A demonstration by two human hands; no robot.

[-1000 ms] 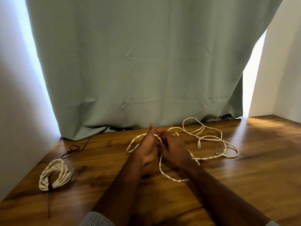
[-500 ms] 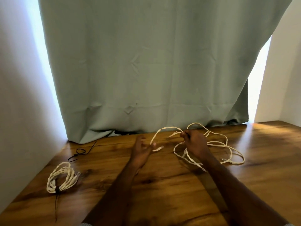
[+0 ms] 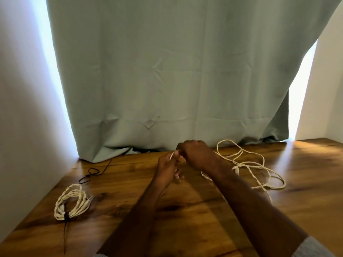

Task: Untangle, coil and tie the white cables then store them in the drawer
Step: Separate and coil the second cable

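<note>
A loose white twisted cable [image 3: 248, 165] lies in tangled loops on the wooden table [image 3: 204, 206], to the right of my hands. My left hand [image 3: 168, 168] pinches one end of this cable between thumb and fingers. My right hand [image 3: 195, 154] is fisted around the cable just beyond the left hand, close to the curtain. A second white cable [image 3: 71, 202] lies coiled at the table's left side, bound with a dark tie [image 3: 66, 217]. No drawer shows in this view.
A grey-green curtain [image 3: 176, 80] hangs down to the table's back edge. A thin black cord [image 3: 92, 173] lies in a small loop at the back left. White walls close in the table on the left and right.
My hands spread apart half a second ago, the right one pulling cable rightward. Now they are close together again near the curtain. The camera has tilted slightly.
</note>
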